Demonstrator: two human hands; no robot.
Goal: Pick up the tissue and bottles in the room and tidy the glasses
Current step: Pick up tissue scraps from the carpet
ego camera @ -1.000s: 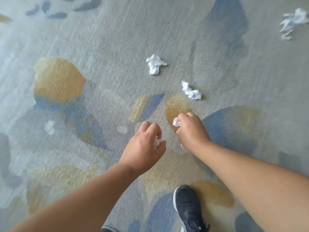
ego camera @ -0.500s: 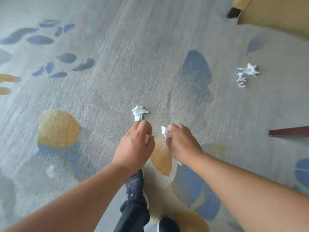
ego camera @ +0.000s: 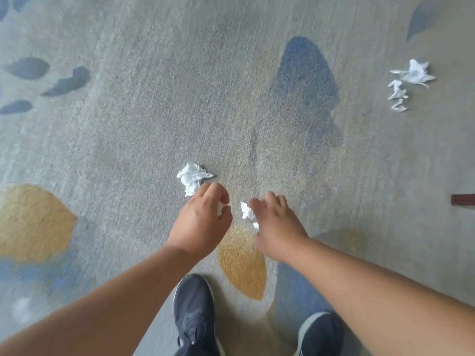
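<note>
My left hand [ego camera: 203, 222] is curled around a small wad of white tissue, a bit of which shows between its fingers. My right hand [ego camera: 276, 223] grips another crumpled tissue [ego camera: 248, 214] that sticks out on its left side. Both hands hover low over the carpet. A loose crumpled tissue [ego camera: 192, 178] lies on the carpet just beyond my left hand's fingertips, apart from them. Two more white tissues [ego camera: 408, 82] lie together at the far right.
Grey carpet [ego camera: 154, 111] with blue and yellow leaf shapes covers the floor. My two dark shoes [ego camera: 195, 317] stand below the hands. A dark red wooden edge [ego camera: 464, 199] pokes in at the right border.
I have stepped forward and the view has shifted. The loose tissue now lies a little further left of my left hand. Both hands still hold their tissues.
</note>
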